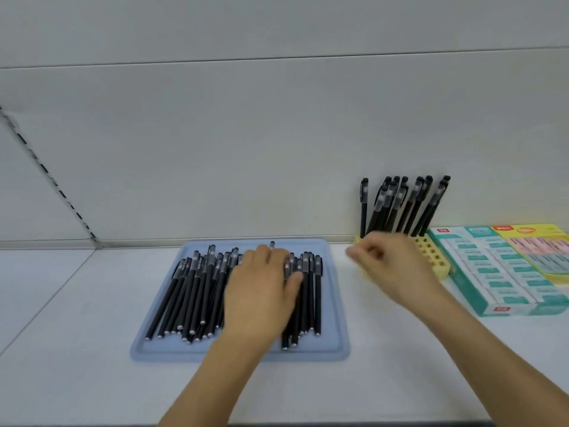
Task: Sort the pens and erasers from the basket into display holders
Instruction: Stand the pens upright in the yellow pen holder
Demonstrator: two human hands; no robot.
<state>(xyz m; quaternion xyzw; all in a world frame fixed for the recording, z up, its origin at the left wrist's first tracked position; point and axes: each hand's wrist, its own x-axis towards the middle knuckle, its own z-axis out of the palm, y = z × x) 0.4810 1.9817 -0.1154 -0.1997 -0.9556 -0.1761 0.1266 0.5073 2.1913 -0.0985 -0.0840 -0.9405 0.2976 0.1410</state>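
Pens (197, 291) lie in a loose pile on a shallow blue tray (334, 303) with rounded corners and a raised rim. Each pen is a slim black barrel with a translucent grey cap and clip at the far end and a small pale tip at the near end. Most point the same way, caps toward the wall, overlapping one another.

The left hand (261, 291) rests palm down on the middle of the pile, its fingers curled over several pens; whether it actually grasps one cannot be told. The right hand (391, 266) is motion-blurred, hovering above the near left part of the yellow holder (431, 257). Its fingers are curled; whether they pinch anything cannot be told.

The yellow holder is a matte block with a grid of round holes, standing just right of the tray against the wall. A cluster of upright pens (403, 204) stands in its rear rows, caps up, leaning slightly right. The front holes in view are unfilled.

Right of the holder lies a flat teal display box (480, 300) filled with rows of sleeved erasers (498, 283). A yellow box (542, 232) with pink and pale-green erasers adjoins it.

Everything sits on a smooth white shelf (77, 349).
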